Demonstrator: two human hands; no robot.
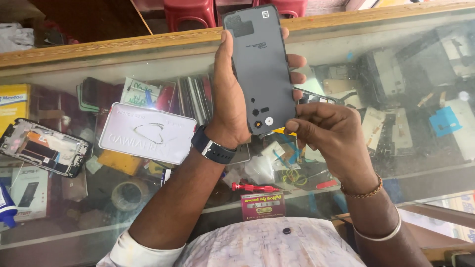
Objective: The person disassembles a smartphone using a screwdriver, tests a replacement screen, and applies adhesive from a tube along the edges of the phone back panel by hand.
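A dark grey phone back panel [261,69] is held up over the glass counter [396,163] by the left hand [230,106], with the thumb on 1 long edge and the fingers wrapped round the other. The right hand [331,133] sits at the lower corner, its fingertips pressed together in a pinch on that edge. For this step, the panel is best kept steady and the corner worked gently, so nothing bends.

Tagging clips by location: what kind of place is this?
Probably a phone repair shop counter. The left hand holds a grey phone back panel over a glass counter; an opened phone and red screwdriver lie nearby.
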